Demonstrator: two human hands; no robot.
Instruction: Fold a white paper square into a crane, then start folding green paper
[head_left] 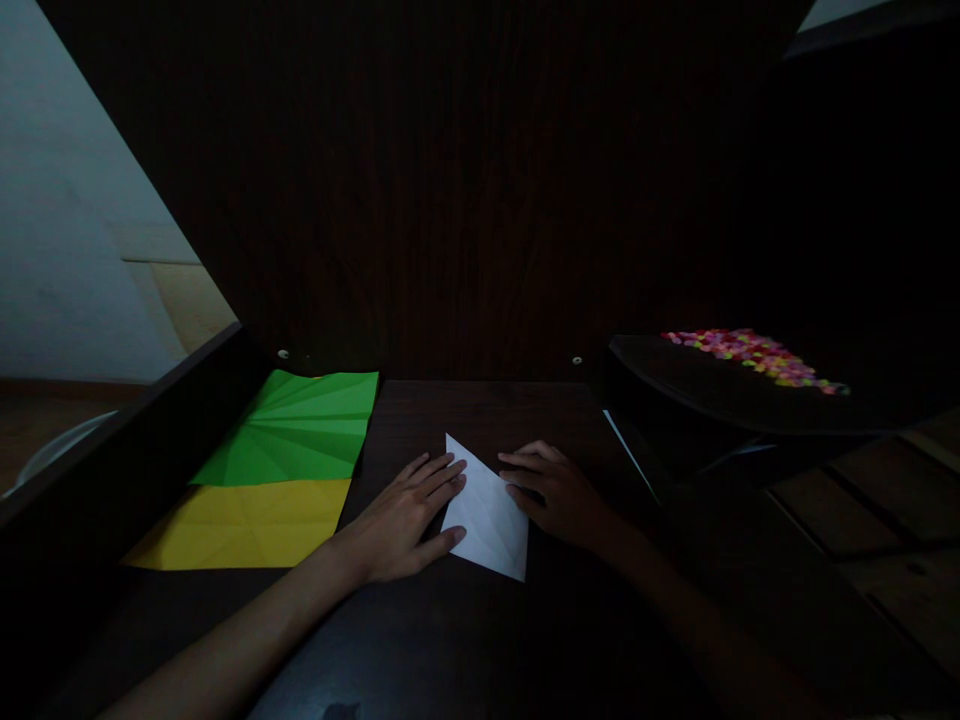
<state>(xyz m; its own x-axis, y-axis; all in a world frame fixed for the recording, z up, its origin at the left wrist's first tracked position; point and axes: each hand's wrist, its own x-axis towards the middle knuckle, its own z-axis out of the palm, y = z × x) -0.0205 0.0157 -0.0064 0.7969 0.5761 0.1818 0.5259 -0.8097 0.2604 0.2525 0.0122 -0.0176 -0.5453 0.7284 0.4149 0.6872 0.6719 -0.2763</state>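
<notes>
A white sheet of paper point(489, 520), folded to a slanted four-sided shape with faint creases, lies flat on the dark wooden surface point(420, 640). On its left side rests my left hand point(412, 510), palm down, with fingers and thumb spread over the edge. My right hand point(551, 490) touches the paper's upper right edge with its fingertips, the fingers stretched out and slightly apart. Neither hand grips the paper.
Left of my hands lie a creased green sheet point(300, 430) and a yellow sheet point(247, 525) that meets its lower edge. A dark upright panel point(465, 200) stands behind. Colourful small pieces point(750, 355) sit on a rounded dark shelf point(675, 375) at right.
</notes>
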